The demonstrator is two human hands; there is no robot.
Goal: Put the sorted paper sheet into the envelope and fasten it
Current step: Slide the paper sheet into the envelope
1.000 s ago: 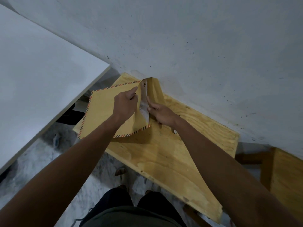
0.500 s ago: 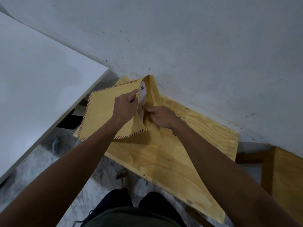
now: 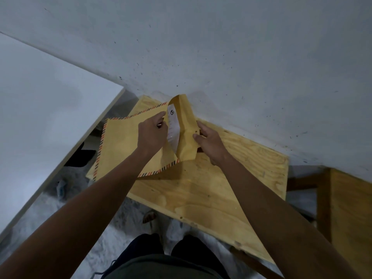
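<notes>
A pale plywood board [image 3: 211, 190] set against the wall carries a brown striped-edge paper envelope [image 3: 120, 146].

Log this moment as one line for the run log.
step: flap open | left hand: pinches envelope mouth | right hand: holds flap | paper sheet: mostly inside | fastened: no

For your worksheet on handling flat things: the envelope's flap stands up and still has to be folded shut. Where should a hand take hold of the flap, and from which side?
Probably by the flap's free right edge near its middle, coming from the right, where the right hand already pinches it. The flap stands up from the envelope, so that edge is bare on both faces, while the paper sheet and left hand crowd the mouth side.
</notes>
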